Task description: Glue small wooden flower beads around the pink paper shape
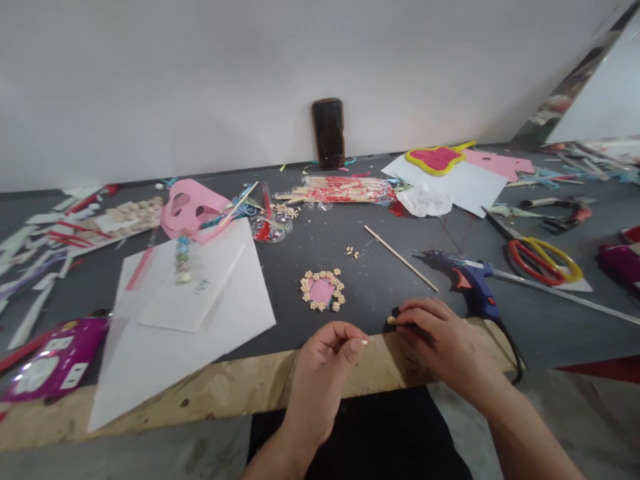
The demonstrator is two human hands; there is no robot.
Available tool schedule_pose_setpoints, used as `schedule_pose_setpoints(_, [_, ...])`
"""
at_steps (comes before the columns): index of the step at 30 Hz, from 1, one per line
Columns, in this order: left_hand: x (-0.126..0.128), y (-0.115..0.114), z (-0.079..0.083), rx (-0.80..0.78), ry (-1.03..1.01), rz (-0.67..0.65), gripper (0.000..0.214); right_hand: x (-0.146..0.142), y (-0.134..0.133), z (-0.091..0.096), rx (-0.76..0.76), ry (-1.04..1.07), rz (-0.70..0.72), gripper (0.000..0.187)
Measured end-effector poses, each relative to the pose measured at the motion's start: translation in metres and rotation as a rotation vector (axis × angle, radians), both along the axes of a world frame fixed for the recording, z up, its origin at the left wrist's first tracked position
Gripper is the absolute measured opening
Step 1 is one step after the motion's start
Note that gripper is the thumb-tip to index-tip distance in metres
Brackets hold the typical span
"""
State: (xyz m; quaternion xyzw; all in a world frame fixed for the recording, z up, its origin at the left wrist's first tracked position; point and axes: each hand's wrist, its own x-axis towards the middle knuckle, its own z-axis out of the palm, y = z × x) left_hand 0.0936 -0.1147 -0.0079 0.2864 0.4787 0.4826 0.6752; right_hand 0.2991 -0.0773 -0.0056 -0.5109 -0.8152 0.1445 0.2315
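My left hand (327, 370), above the table's front edge, pinches a tiny pale piece (365, 343) between thumb and fingertips. To its right, my right hand (440, 337) is low over the wooden edge. Its fingers are closed at a small beige flower-like cluster (391, 321), which shows at the fingertips. Ahead of both hands lies a ring of small beige flower-shaped clusters (307, 287) around a pink paper piece (321, 291). A few loose beige bits (353, 251) are scattered beyond it. A blue glue gun (467, 277) rests beside my right hand.
A thin wooden stick (400, 257) lies near the glue gun. Scissors (535, 260) are at the right. White sheets (240, 293) cover the left side. Bagged sticks (345, 191) lie at the back, below a phone (329, 133) leaning on the wall. A purple pack (60, 360) sits far left.
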Motion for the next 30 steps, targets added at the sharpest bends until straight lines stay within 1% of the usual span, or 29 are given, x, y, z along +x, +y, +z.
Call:
schedule_pose_setpoints(5, [0.000, 0.000, 0.002, -0.014, 0.018, 0.003, 0.023, 0.001, 0.000, 0.000, -0.002, 0.017, -0.029, 0.008])
schedule_pose_setpoints(7, [0.000, -0.001, 0.002, -0.009, 0.020, 0.001, 0.024, 0.002, 0.002, 0.002, -0.015, -0.001, -0.031, 0.013])
schedule_pose_setpoints(10, [0.000, -0.001, 0.002, -0.005, 0.023, 0.000, 0.025, 0.002, 0.006, 0.008, -0.040, -0.067, 0.053, 0.032])
schedule_pose_setpoints(13, [0.000, -0.002, 0.002, -0.011, 0.024, 0.001, 0.025, 0.003, 0.013, 0.011, -0.081, -0.127, 0.164, 0.045])
schedule_pose_setpoints(15, [0.000, -0.002, 0.002, -0.011, 0.029, 0.001, 0.024, 0.004, 0.017, 0.011, -0.107, -0.146, 0.210, 0.047])
schedule_pose_setpoints(17, [0.000, -0.002, 0.002, -0.006, 0.039, 0.001, 0.025, 0.004, 0.020, 0.010, -0.112, -0.114, 0.218, 0.041])
schedule_pose_setpoints(20, [0.001, -0.002, 0.001, -0.001, 0.033, 0.004, 0.025, 0.002, 0.017, 0.012, -0.114, 0.051, 0.136, 0.021])
schedule_pose_setpoints(22, [0.002, -0.001, 0.001, -0.002, 0.018, 0.004, 0.024, -0.004, 0.011, 0.014, -0.184, 0.209, 0.062, 0.015])
schedule_pose_setpoints(26, [0.005, -0.001, 0.003, 0.031, 0.019, -0.012, 0.021, -0.022, -0.006, 0.015, -0.415, 0.567, -0.056, 0.016])
schedule_pose_setpoints(28, [0.005, -0.001, 0.005, 0.050, 0.036, -0.020, 0.020, -0.030, -0.012, 0.014, -0.500, 0.700, -0.071, 0.018])
schedule_pose_setpoints(30, [0.005, -0.002, 0.006, 0.053, 0.057, -0.023, 0.020, -0.036, -0.015, 0.013, -0.542, 0.769, -0.062, 0.018])
